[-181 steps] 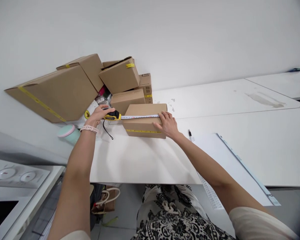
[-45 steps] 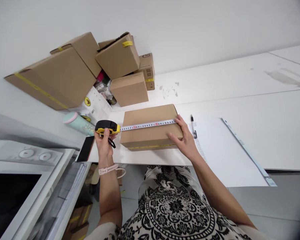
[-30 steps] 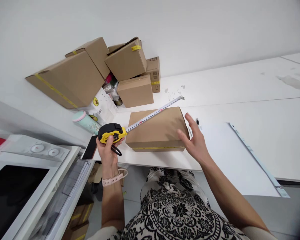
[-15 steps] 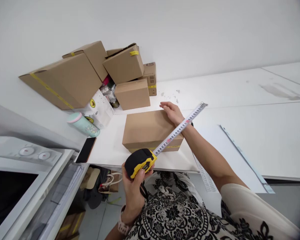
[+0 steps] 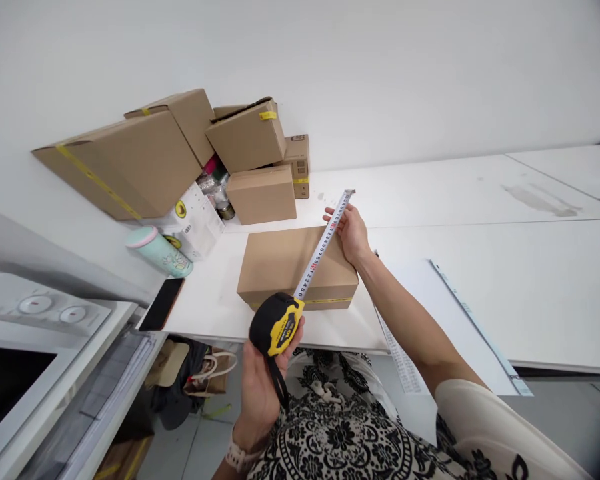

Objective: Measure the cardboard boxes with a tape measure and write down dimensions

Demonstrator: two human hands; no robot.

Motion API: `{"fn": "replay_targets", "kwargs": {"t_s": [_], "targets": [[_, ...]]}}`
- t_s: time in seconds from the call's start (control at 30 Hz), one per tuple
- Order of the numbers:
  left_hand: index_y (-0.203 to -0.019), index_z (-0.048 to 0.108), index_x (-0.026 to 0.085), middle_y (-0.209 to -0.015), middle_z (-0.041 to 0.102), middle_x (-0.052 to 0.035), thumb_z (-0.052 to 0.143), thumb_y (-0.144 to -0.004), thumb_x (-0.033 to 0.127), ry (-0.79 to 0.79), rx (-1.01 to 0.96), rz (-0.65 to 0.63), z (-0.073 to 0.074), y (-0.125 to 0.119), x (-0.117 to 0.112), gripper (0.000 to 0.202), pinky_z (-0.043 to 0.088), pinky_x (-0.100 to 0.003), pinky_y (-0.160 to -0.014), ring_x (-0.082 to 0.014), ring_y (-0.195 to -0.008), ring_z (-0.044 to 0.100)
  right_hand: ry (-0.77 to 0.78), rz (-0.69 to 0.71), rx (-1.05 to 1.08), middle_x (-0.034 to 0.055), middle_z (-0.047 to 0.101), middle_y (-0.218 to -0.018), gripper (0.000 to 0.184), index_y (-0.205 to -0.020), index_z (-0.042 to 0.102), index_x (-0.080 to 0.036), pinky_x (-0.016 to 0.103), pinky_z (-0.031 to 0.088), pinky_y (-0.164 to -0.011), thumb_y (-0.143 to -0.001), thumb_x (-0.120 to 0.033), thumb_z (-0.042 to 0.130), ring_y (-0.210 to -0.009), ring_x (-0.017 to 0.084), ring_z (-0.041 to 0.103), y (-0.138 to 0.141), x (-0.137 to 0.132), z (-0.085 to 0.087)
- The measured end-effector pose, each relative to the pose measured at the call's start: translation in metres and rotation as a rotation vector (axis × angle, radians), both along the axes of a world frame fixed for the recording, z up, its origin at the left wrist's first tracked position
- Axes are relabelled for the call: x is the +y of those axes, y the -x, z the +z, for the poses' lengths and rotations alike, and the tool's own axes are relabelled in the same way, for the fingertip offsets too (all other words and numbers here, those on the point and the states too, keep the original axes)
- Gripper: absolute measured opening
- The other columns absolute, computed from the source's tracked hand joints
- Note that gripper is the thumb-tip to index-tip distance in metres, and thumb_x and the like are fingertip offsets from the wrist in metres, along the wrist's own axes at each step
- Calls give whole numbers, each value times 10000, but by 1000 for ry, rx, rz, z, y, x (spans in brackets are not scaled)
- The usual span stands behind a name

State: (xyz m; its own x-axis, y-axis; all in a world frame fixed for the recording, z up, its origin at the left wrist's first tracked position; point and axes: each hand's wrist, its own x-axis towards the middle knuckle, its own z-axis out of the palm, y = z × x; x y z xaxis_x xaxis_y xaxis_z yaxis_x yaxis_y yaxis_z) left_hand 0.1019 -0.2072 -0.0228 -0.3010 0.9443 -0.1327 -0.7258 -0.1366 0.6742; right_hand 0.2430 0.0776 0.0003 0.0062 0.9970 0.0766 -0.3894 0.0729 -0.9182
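In my left hand is a black and yellow tape measure, its strap hanging below. The white blade is pulled out and slants up to the right, passing over a closed cardboard box on the table. Near the blade's hooked tip, my right hand stands at the box's right far corner with its fingers apart. Part of the blade crosses in front of those fingers; whether they touch it I cannot tell. Yellow tape runs along the box's near side.
Several cardboard boxes are stacked at the back left against the wall. A mint tumbler and a phone lie on the left of the white table. Paper sheets lie on the right, overhanging the front edge.
The tape measure's blade has swung left and its tip now stands by my right fingers. My left hand has turned the case more upright; its thumb no longer lies across the front.
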Motion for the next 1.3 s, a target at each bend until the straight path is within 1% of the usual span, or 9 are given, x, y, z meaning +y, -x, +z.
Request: {"fn": "replay_targets", "kwargs": {"t_s": [0.2,0.27,0.37,0.47,0.67,0.8,0.97,1.1,1.3], "targets": [[-1283,705,263,-1344,697,-109,784,-839,475,4,-12,-246,-13,1,-5,498,363,-601,-1189,-390,-1311,603,28,-44,8,86,668,-1322,528,-1383,450,-269,348,579,-948,-912,-499,509,-1051,187,727,1,2,-4],[-1400,614,335,-1339,689,-91,854,-777,429,-11,55,-322,-12,1,-6,675,418,-570,-1148,-383,-1291,617,33,-18,-11,88,705,-1251,531,-1354,472,-253,359,579,-933,-870,-427,606,-1025,195,727,2,4,-4],[-1603,252,460,-1326,651,-84,955,-646,339,8,174,-447,-6,-3,-5,1193,532,-490,-1006,-366,-1205,663,26,43,-101,66,756,-1044,504,-1259,540,-225,382,577,-891,-797,-358,692,-958,212,719,4,11,-3],[-1619,14,488,-1334,579,-104,1018,-518,341,8,239,-594,2,-7,-2,1497,576,-439,-876,-371,-1138,682,-5,87,-255,49,751,-967,453,-1191,597,-210,384,560,-861,-774,-358,694,-885,204,692,6,19,-4],[-1580,322,419,-1302,567,-120,1029,-461,429,-44,180,-751,14,-9,2,1323,563,-504,-910,-389,-1116,682,-206,70,-713,42,723,-927,353,-1144,686,-204,407,512,-897,-850,-362,574,-872,222,649,4,21,-1],[-1461,482,394,-1325,569,-109,1023,-484,422,-62,121,-771,23,-12,4,1117,589,-454,-857,-369,-1080,709,-310,51,-939,82,723,-1003,317,-1106,720,-197,430,485,-959,-896,-315,514,-960,252,629,2,21,0],[-1356,551,362,-1196,619,-68,1024,-488,400,-41,113,-767,28,-21,5,990,583,-423,-855,-337,-1035,732,-360,64,-1162,131,698,-1180,276,-1023,751,-206,459,440,-1036,-891,-233,510,-1175,315,572,3,23,1],[-1317,548,335,-1165,615,-67,1030,-466,387,-26,130,-811,22,-24,4,980,561,-489,-907,-363,-1087,706,-296,188,-1142,89,742,-1146,290,-1066,728,-234,419,480,-949,-912,-237,482,-1068,292,647,1,21,2],[-1320,507,347,-1297,554,-92,1036,-443,263,-28,130,-868,15,-24,3,1028,548,-540,-932,-396,-1138,684,-327,157,-1258,91,763,-1047,253,-1028,682,-244,382,479,-809,-959,-343,461,-934,288,669,2,17,6]]}}
